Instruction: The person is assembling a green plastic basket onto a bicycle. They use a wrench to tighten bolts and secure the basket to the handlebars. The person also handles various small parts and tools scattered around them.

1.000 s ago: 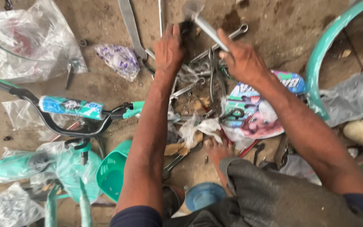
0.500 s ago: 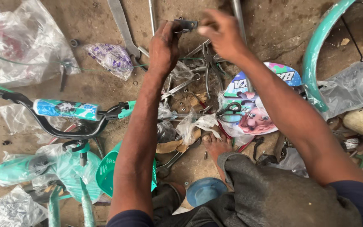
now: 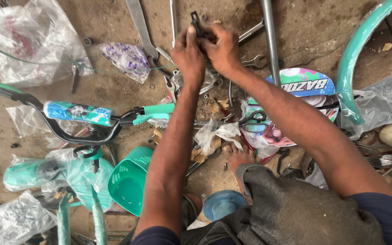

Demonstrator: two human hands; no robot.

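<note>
Both hands are pinching a small black part (image 3: 197, 22) between them: left hand (image 3: 188, 54) and right hand (image 3: 222, 49) are closing on it above the wrenches (image 3: 255, 61) lying near the floor's (image 3: 314, 36) far edge.

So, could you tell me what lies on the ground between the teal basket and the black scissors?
In the head view, crumpled clear plastic wrap lies between the teal basket and black scissors, crossed by the person's left forearm.

left arm: bare, stretched straight forward, forearm upright in view
left hand (image 3: 188, 55): raised, fingers curled, pinching
right arm: bare, reaches in diagonally from lower right
right hand (image 3: 222, 47): fingers bent, touching the left hand's fingertips
</note>
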